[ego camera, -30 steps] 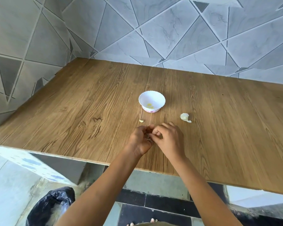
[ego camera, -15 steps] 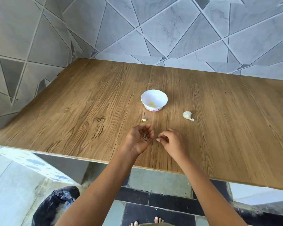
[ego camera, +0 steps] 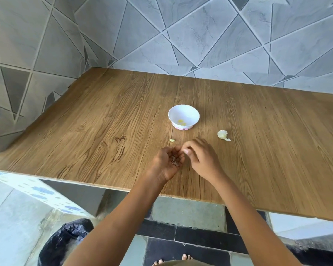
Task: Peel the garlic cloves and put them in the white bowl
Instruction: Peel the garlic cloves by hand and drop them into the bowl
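Observation:
A small white bowl (ego camera: 183, 116) stands mid-table with yellowish peeled garlic pieces at its bottom. A pale garlic clove (ego camera: 223, 135) lies to the bowl's right. A tiny garlic bit (ego camera: 172, 140) sits just in front of the bowl. My left hand (ego camera: 168, 161) is cupped palm-up near the table's front, holding dark scraps of peel (ego camera: 175, 161). My right hand (ego camera: 199, 157) is beside it, fingertips pinched together at the left hand's fingertips; what it pinches is too small to make out.
The wooden table (ego camera: 104, 131) runs into a tiled corner at the back and left. Below its front edge a black bin bag (ego camera: 65, 242) sits on the floor at the left, with my toes (ego camera: 173, 260) showing at the bottom.
My hands separated half a second ago, the right one drawing back to the table. Now the right hand has come back up to the left hand's fingertips.

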The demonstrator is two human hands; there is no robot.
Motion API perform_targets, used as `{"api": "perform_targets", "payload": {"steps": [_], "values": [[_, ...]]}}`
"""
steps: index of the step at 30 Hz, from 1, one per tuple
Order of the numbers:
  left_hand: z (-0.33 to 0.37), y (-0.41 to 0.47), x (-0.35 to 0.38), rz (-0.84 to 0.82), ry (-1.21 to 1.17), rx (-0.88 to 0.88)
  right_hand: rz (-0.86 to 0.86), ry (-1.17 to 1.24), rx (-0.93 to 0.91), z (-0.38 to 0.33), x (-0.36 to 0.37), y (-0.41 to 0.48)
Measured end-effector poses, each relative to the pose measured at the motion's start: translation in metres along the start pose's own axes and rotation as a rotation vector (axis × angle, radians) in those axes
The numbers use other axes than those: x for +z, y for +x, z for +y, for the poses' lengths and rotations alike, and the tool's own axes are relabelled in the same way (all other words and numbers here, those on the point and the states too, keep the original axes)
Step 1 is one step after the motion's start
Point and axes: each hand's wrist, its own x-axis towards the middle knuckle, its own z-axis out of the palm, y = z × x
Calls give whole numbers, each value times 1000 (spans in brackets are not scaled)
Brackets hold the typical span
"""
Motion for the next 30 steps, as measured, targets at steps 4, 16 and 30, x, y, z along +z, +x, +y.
{"api": "perform_targets", "payload": {"steps": [4,16,30], "values": [[-3,0,7,-25,-2,-16,79,-65,-35,-12,-2,3],[4,-13,-11,78,-151,126,-1,442,130,-3,13,-5],[28,-139,-167,493,-601,625,-591,809,-267,-157,105,11]]}}
